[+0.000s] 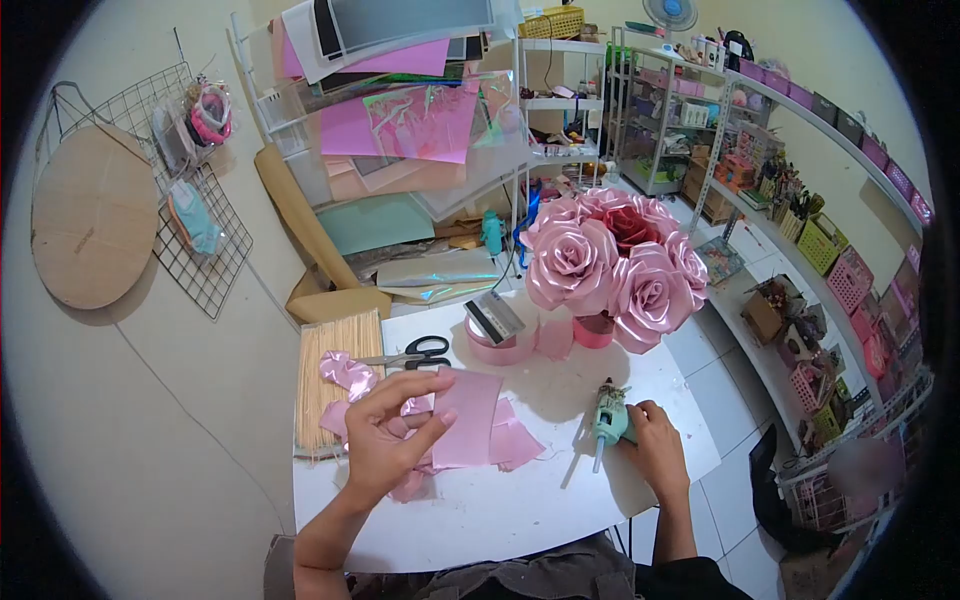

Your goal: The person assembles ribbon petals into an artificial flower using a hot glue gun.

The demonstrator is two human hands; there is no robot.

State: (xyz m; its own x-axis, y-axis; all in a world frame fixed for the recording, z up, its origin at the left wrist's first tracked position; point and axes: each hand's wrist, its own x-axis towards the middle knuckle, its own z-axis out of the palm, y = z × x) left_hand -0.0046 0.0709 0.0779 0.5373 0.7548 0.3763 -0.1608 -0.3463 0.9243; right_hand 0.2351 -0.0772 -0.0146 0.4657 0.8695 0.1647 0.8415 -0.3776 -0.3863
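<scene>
My left hand [392,432] is raised over pink ribbon scraps, with its thumb and index finger curved and their tips apart. Nothing shows firmly held in it. Below and beside it lie a flat pink ribbon piece [468,420] and a smaller cut piece [514,438]. At the right of the table, my right hand [657,450] is wrapped around the handle of a mint-green glue gun [609,415], its glue stick pointing toward me. Beyond it stands a bouquet of pink ribbon roses [575,260] with one red rose [630,228] among them.
Black-handled scissors [425,348] lie near a bundle of thin wooden sticks [318,395] and a crumpled pink ribbon [347,374]. Ribbon rolls [500,350] sit at the back of the white table [480,530]. Loaded shelves [790,260] line the right; sheets [400,120] hang behind.
</scene>
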